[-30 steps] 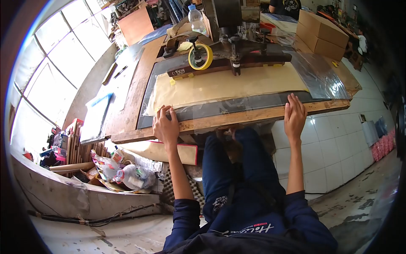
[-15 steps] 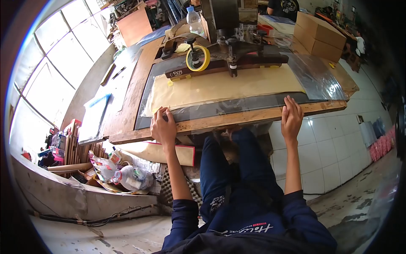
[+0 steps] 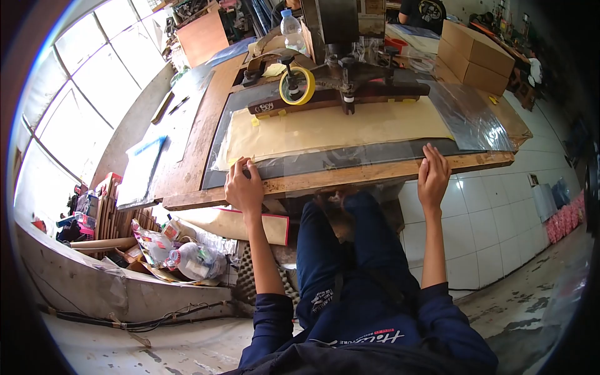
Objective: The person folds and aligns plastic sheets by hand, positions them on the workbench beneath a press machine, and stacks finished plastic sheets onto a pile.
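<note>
A long sheet of tan paper (image 3: 337, 129) lies on a dark mat (image 3: 300, 164), below a machine's dark crossbar (image 3: 369, 95). Clear plastic sheet (image 3: 350, 167) covers the front of the mat and hangs a little over the table's wooden front edge. At the paper's front left corner, my left hand (image 3: 244, 189) is closed with bent fingers, pinching the plastic at the edge. My right hand (image 3: 433, 179) is at the right part of that edge, thumb against the fingers on the plastic. Its fingertips are close to the paper's right corner.
A yellow tape roll (image 3: 297, 85) hangs on a knob of the machine. Cardboard boxes (image 3: 473, 59) stand at the back right, a plastic bottle (image 3: 291, 31) at the back. Bags and wood pieces lie below left. Another person's dark shirt (image 3: 425, 12) shows at the back.
The view has shifted slightly. Both hands stay at the table's front edge, with the paper lying as before.
</note>
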Motion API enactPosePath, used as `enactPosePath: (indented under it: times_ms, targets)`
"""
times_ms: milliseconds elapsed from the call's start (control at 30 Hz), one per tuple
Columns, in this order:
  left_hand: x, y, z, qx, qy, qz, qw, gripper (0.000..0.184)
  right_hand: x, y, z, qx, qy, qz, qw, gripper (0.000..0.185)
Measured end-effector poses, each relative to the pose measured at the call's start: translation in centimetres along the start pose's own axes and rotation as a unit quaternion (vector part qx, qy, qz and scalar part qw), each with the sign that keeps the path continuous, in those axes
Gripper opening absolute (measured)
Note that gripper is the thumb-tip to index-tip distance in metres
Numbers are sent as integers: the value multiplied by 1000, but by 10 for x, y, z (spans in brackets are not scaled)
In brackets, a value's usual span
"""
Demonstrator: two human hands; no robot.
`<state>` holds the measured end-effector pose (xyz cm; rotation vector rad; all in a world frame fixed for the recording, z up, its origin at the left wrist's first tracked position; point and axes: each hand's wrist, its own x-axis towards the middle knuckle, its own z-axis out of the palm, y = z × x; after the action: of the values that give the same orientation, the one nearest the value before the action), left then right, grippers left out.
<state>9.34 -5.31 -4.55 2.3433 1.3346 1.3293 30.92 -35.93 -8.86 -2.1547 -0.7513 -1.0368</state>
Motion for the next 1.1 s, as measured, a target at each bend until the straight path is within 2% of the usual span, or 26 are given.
enactPosePath:
  times_ms: [167,233,300,333,367,400,433,500,633,700,733,800,933,1000,1033,1100]
  targets:
    - [0,-1,1,-6,6,5,1000,19,0,0,1,-2,9,-3,1000,27]
    - [-1,-2,2,-6,7,6,1000,18,5,-1,-6,-15,-17,-10,1000,26]
    - [0,-3,2,1,3,9,1000,18,25,16,-30,90,-132,17,987,27]
    - [1,-3,2,2,5,10,1000,18,31,36,-32,70,-116,24,991,31]
    - [1,-3,2,-3,3,11,1000,18,37,59,-32,23,-71,-7,997,34]
    - [0,-3,2,-7,1,11,1000,18,44,76,-37,-56,-69,-24,996,37]
    - [0,-3,1,-6,2,9,1000,18,50,88,-40,-162,-96,23,982,45]
    - [-1,-1,0,-10,3,13,1000,17,63,115,-47,-119,-153,79,978,57]
    - [0,-3,2,-10,14,12,1000,21,75,115,-63,-102,-198,117,968,63]
    - [0,-2,2,0,4,0,1000,21,78,94,-79,-115,-302,164,932,64]
    - [0,-2,2,-1,3,1,1000,21,71,87,-86,-116,-302,165,932,64]
    - [0,-2,2,2,8,7,1000,21,47,74,-104,-190,-305,50,932,59]
    - [0,-3,2,-2,10,8,1000,21,23,56,-114,-240,-291,72,923,49]
    - [0,-4,2,-2,10,11,1000,21,11,85,-107,-265,-174,-62,946,40]
    - [-1,-4,2,-4,11,12,1000,21,11,92,-110,-266,-172,-62,946,40]
    - [-1,-3,1,-7,6,17,1000,21,16,101,-116,-52,-82,-58,994,40]
